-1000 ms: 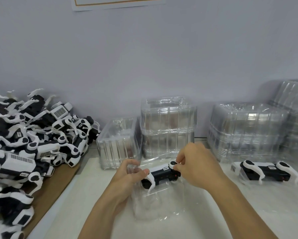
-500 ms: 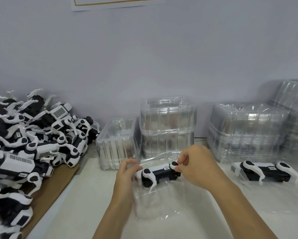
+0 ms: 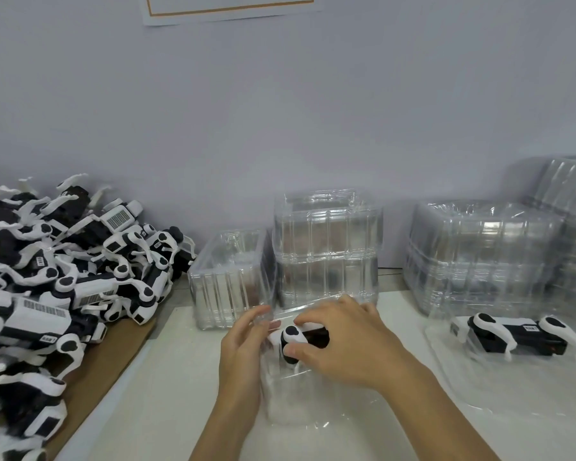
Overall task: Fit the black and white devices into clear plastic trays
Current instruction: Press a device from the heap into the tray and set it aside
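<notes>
A black and white device [image 3: 293, 339] lies in a clear plastic tray [image 3: 296, 404] at the middle of the white table. My right hand [image 3: 346, 344] lies over the device, its fingers and thumb curled round it. My left hand [image 3: 246, 344] holds the tray's left edge, thumb and fingers pinching the plastic beside the device's white end. Most of the device is hidden under my right hand. A second device [image 3: 519, 337] sits in another clear tray [image 3: 513, 387] to the right.
A big heap of black and white devices [image 3: 47, 287] covers a brown board [image 3: 107, 367] on the left. Stacks of empty clear trays [image 3: 326, 247] stand along the wall, with more stacks [image 3: 486, 251] at the right.
My right hand has slid left over the device and now covers it. The device has dropped lower into the tray. My left hand has shifted to the tray's left edge.
</notes>
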Motion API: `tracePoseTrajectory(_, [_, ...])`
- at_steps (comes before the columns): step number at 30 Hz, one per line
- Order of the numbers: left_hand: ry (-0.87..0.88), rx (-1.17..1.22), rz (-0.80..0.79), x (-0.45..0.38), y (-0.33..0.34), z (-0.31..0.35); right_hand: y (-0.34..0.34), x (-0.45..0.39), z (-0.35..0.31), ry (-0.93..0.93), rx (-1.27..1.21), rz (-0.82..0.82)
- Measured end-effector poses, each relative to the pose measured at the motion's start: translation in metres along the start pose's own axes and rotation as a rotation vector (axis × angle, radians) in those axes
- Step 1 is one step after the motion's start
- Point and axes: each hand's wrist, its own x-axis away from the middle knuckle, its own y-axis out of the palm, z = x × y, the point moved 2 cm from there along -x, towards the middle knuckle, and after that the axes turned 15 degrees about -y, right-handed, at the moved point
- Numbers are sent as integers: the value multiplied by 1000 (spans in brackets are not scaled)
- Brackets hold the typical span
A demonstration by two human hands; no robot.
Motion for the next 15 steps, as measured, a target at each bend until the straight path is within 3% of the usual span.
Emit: tracePoseTrajectory(15, [-11, 61, 55, -9, -1, -4, -8, -2, -1, 11, -123, -63])
